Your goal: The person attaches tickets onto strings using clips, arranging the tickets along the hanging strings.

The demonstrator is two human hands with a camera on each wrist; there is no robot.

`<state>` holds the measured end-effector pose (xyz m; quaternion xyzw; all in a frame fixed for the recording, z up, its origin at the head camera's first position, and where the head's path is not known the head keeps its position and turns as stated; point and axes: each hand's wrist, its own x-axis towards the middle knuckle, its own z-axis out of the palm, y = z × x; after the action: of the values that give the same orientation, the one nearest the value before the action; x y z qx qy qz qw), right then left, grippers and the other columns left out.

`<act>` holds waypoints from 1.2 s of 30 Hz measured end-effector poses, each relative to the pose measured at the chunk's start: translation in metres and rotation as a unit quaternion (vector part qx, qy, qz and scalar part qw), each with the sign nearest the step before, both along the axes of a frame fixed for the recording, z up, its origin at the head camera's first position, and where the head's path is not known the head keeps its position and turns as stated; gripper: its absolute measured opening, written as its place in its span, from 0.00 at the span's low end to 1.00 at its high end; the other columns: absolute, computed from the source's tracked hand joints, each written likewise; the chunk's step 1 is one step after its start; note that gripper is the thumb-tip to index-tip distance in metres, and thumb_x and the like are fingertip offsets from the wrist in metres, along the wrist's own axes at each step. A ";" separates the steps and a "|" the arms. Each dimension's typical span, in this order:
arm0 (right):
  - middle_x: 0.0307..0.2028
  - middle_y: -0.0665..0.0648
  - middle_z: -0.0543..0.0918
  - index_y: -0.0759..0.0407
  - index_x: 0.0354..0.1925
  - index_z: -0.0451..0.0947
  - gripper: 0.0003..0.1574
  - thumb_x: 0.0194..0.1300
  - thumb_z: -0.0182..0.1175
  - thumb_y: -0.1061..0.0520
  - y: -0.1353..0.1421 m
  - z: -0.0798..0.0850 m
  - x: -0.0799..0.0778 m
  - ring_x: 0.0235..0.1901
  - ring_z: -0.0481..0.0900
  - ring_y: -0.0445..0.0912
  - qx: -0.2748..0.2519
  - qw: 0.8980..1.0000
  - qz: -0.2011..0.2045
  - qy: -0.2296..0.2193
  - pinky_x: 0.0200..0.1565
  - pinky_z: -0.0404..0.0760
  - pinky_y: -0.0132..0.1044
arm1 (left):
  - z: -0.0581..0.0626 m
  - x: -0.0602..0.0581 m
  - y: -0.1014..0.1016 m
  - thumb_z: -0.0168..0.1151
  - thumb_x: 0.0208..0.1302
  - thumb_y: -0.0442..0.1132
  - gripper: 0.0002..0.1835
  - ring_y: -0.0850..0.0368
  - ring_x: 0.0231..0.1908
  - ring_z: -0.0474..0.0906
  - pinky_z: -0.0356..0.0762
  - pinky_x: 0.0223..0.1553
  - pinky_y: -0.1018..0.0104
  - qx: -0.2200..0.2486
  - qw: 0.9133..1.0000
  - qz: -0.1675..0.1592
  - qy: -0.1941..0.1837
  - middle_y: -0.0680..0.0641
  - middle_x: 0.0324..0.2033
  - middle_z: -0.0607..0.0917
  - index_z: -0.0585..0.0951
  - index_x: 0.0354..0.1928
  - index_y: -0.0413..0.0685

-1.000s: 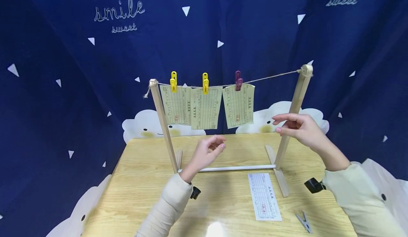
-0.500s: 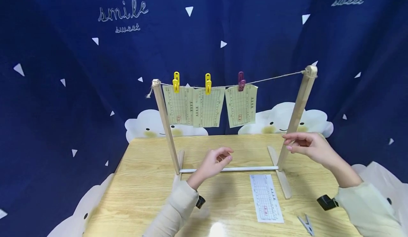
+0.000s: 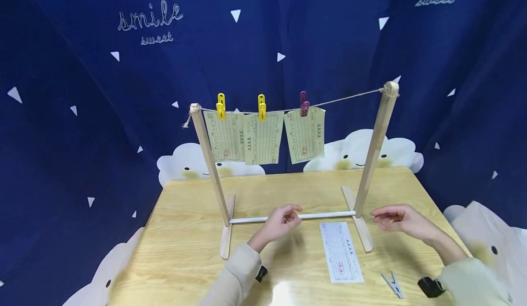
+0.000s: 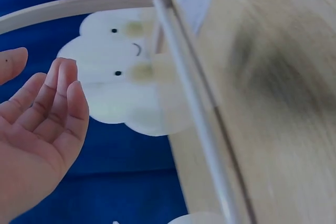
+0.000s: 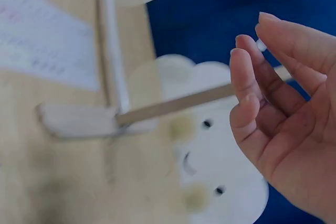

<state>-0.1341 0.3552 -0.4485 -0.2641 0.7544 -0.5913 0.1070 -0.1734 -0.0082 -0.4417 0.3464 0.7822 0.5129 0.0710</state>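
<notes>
My left hand point(image 3: 281, 223) hovers by the rack's white crossbar point(image 3: 325, 215), its fingers loosely bent around nothing. Right of the rack's right foot, my right hand point(image 3: 403, 220) is held over the table with relaxed, bare fingers. Between the hands a white printed slip point(image 3: 341, 252) lies flat on the table. A grey clothespin point(image 3: 393, 285) rests to its right, below my right hand. On the string point(image 3: 350, 97) hang three yellowish printed slips point(image 3: 263, 139), two under yellow clips point(image 3: 261, 108) and one under a purple clip point(image 3: 304, 104).
Two wooden posts, the left post point(image 3: 210, 164) and the right post point(image 3: 375, 150), carry the string above the wooden table point(image 3: 181, 251). Behind stands a dark blue curtain point(image 3: 329, 45) with clouds and triangles. The right stretch of string bears no slip.
Both hands have come down toward the table, the right one by more, from beside the right post to beside its foot. The slips and clothespin stay put; the head view shifts slightly.
</notes>
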 end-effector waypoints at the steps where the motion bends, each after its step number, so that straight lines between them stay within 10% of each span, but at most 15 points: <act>1: 0.40 0.47 0.82 0.55 0.48 0.78 0.25 0.56 0.53 0.75 0.003 -0.006 0.002 0.36 0.79 0.38 -0.001 1.000 0.006 -0.005 0.35 0.79 0.31 | -0.003 0.000 0.000 0.56 0.56 0.23 0.13 0.52 0.26 0.76 0.73 0.29 0.72 -0.003 1.000 -0.001 -0.003 0.35 0.27 0.81 0.75 0.45 0.28; 14: 0.39 0.43 0.80 0.71 0.47 0.75 0.22 0.51 0.53 0.76 0.041 -0.060 0.018 0.34 0.73 0.40 0.073 0.996 -0.004 -0.048 0.33 0.71 0.29 | -0.038 -0.004 0.009 0.58 0.54 0.23 0.16 0.47 0.26 0.76 0.73 0.29 0.73 0.003 0.998 -0.018 -0.053 0.33 0.28 0.80 0.74 0.46 0.32; 26: 0.40 0.49 0.81 0.53 0.51 0.77 0.31 0.52 0.49 0.77 0.055 -0.096 0.037 0.35 0.75 0.36 -0.026 0.987 0.049 -0.150 0.33 0.76 0.29 | -0.062 -0.006 0.016 0.60 0.56 0.27 0.19 0.56 0.25 0.72 0.71 0.27 0.77 -0.015 0.997 -0.010 -0.074 0.34 0.29 0.79 0.73 0.51 0.31; 36: 0.44 0.52 0.81 0.63 0.53 0.74 0.30 0.53 0.48 0.78 0.064 -0.117 0.041 0.40 0.76 0.37 -0.061 0.982 0.090 -0.152 0.36 0.77 0.29 | -0.109 -0.023 0.032 0.62 0.57 0.35 0.22 0.69 0.22 0.69 0.70 0.25 0.75 -0.068 0.995 0.021 -0.076 0.52 0.24 0.77 0.73 0.53 0.36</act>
<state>-0.0927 0.4189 -0.5650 -0.2444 0.6652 -0.6571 0.2568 -0.1965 0.0240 -0.5509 0.2847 0.8147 0.4845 0.1429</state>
